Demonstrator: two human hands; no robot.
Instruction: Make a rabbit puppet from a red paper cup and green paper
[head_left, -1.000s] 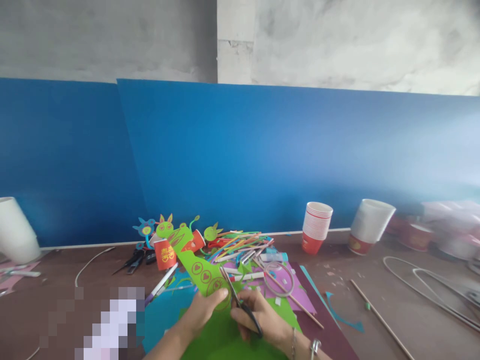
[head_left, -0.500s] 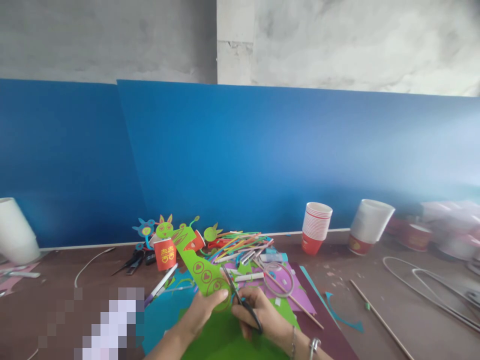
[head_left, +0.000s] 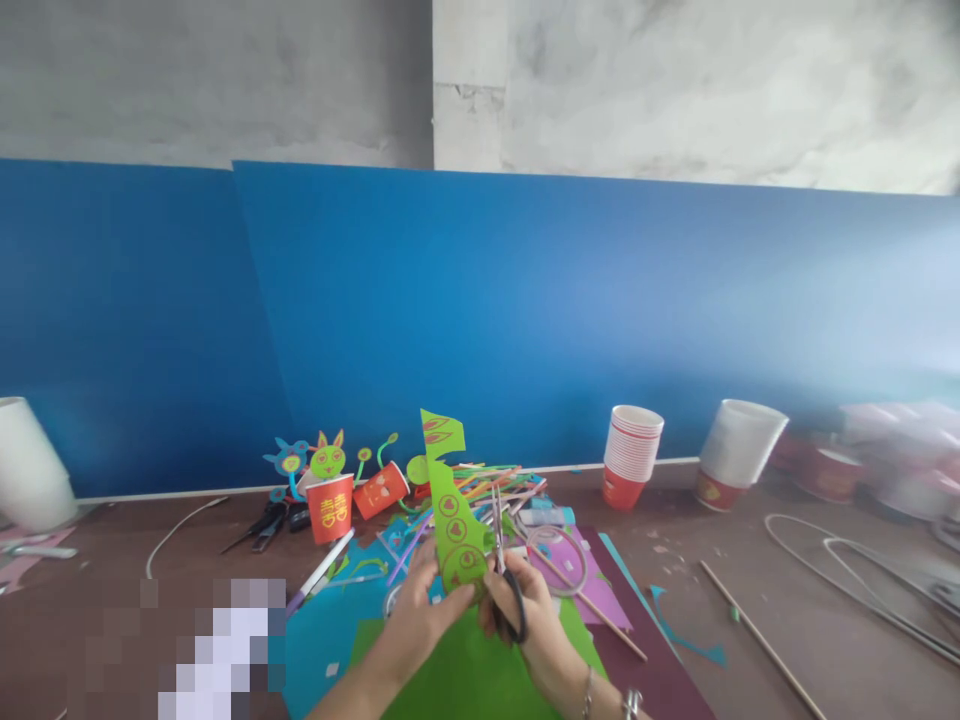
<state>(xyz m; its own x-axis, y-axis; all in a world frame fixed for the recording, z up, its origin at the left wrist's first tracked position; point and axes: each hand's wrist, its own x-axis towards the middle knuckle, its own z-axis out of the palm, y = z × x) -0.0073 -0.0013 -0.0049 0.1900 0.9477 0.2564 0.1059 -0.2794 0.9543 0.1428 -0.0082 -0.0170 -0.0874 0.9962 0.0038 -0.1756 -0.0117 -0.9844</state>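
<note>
A light green paper piece (head_left: 452, 520) with drawn circles and hearts stands upright in my left hand (head_left: 424, 605), its lower end pinched by the thumb and fingers. My right hand (head_left: 534, 610) is closed around black-handled scissors (head_left: 513, 600), whose blades point up beside the right edge of the paper. Below both hands lies a bright green sheet (head_left: 469, 670) on top of a blue sheet (head_left: 319, 640). Behind the paper is a heap of coloured sticks (head_left: 495, 485).
Red cups (head_left: 330, 508) with paper animal figures stand at back left. Stacked paper cups (head_left: 632, 455) and white cups (head_left: 742, 450) are to the right. A wooden stick (head_left: 761, 640), a cable (head_left: 862, 570) and a marker (head_left: 330, 560) lie on the brown table (head_left: 652, 560).
The green paper has swung from leaning left to nearly upright, and its lower end has shifted right. The scissors have turned from a leftward slant to pointing almost straight up.
</note>
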